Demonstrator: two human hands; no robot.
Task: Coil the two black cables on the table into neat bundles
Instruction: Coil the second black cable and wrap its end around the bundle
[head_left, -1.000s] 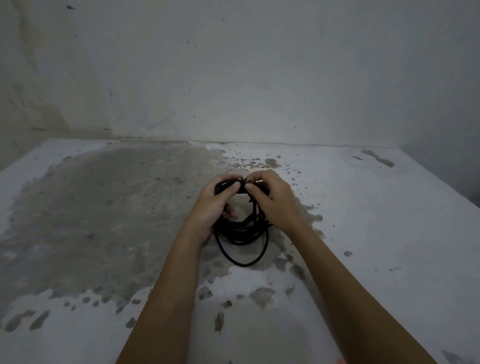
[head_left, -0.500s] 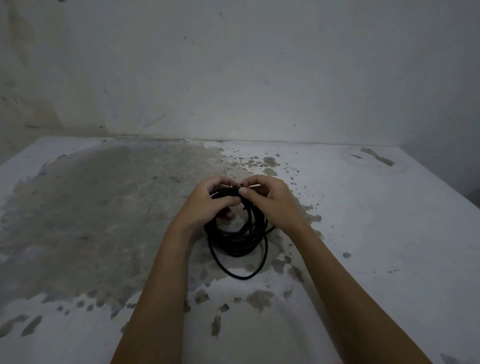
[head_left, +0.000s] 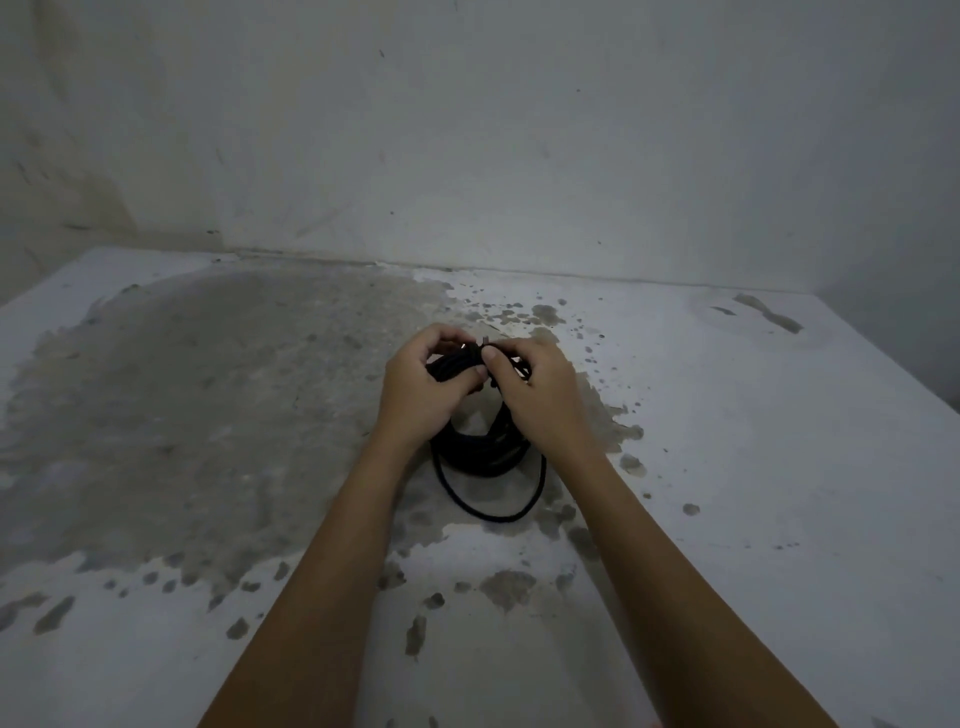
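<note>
My left hand (head_left: 421, 387) and right hand (head_left: 540, 395) stay curled round the top of the black cable (head_left: 483, 457), now drawn closer together, its loops resting on the counter (head_left: 779, 467), so I judge this bundle nearly tied off.

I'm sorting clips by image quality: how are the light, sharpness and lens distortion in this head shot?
Head view: dim, flat light, no glare; the black cable merges into one dark mass where the left hand and right hand grip it; the wide-angle lens slightly bows the far edge of the table; everything looks slightly soft.
</note>
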